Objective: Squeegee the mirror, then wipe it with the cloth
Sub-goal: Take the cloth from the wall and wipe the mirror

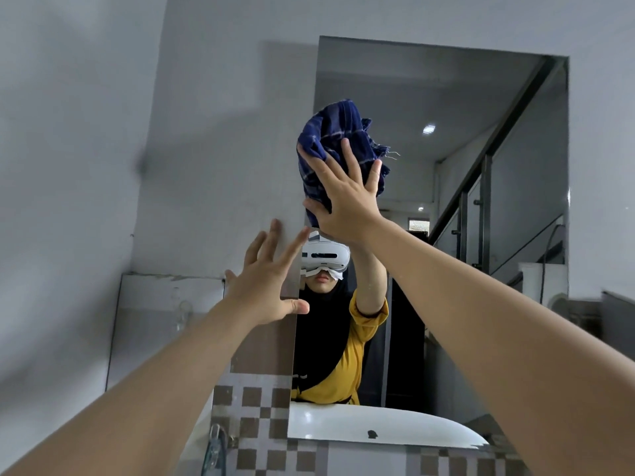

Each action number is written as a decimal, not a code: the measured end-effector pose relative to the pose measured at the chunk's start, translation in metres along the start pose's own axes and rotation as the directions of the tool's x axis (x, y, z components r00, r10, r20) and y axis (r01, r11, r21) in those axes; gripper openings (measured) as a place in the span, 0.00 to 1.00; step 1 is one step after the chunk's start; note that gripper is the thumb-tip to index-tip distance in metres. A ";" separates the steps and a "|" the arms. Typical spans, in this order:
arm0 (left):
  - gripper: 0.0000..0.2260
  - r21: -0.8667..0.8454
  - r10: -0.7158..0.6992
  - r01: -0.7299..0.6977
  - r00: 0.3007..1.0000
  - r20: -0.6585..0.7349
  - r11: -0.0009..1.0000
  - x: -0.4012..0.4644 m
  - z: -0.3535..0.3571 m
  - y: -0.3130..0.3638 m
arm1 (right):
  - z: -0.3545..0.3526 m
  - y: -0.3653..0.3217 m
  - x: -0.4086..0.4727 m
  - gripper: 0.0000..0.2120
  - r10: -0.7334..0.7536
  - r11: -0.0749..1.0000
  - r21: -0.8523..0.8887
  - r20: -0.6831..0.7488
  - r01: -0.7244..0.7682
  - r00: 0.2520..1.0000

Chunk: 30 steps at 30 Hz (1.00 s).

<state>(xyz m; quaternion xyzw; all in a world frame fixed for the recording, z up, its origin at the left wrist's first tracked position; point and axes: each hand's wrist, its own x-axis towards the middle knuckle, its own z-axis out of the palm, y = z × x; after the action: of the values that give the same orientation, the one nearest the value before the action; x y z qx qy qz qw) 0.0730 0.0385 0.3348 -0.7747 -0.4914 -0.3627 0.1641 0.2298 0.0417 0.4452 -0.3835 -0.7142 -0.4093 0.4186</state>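
Note:
A tall frameless mirror (481,104) hangs on the grey wall ahead. A crumpled dark blue checked cloth (335,132) lies against the upper left part of the glass. My right hand (343,197) presses flat on the cloth with fingers spread, holding it to the mirror. Lower and to the left, my left hand (268,286) is raised with fingers apart, its palm toward the wall at the mirror's left edge; it holds nothing. No squeegee shows in the view.
The mirror reflects a person in a yellow top with a white headset, a staircase railing (481,207) and ceiling lights. A white basin (360,427) sits below the mirror. Brown and white checked tiles (261,417) and a tap (214,444) are at the lower left.

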 end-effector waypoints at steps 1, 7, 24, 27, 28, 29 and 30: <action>0.54 -0.007 0.000 0.000 1.000 0.000 1.000 0.001 0.000 -0.001 | -0.001 0.004 -0.004 0.35 -0.012 1.000 -0.015 0.008 0.012 1.000; 0.54 -0.017 -0.006 0.006 1.000 0.017 1.000 0.002 0.000 -0.002 | -0.015 0.038 -0.028 0.36 -0.017 0.996 -0.086 0.032 0.020 0.999; 0.54 0.043 -0.064 0.063 0.998 0.018 0.997 0.001 0.000 0.005 | -0.084 0.192 -0.138 0.37 0.473 0.864 -0.134 -0.121 -0.486 0.873; 0.54 0.105 -0.113 0.111 0.994 0.009 0.988 -0.001 0.000 0.014 | -0.083 0.196 -0.152 0.37 0.604 0.783 -0.088 -0.131 -0.616 0.786; 0.54 0.125 -0.129 0.128 0.992 0.000 0.984 -0.002 -0.001 0.018 | -0.081 0.192 -0.153 0.37 0.643 0.753 -0.067 -0.137 -0.655 0.753; 0.53 0.143 -0.138 0.138 0.990 -0.008 0.980 -0.003 -0.001 0.020 | -0.079 0.186 -0.153 0.36 0.680 0.721 -0.045 -0.141 -0.691 0.719; 0.53 0.157 -0.138 0.139 0.990 -0.018 0.978 -0.004 -0.001 0.023 | -0.076 0.178 -0.153 0.36 0.711 0.693 -0.027 -0.141 -0.720 0.689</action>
<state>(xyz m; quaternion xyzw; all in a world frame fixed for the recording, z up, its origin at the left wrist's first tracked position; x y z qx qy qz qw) 0.0918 0.0249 0.3349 -0.7217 -0.5707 -0.3361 0.2010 0.4647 0.0078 0.3764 -0.6228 -0.4650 -0.2640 0.5711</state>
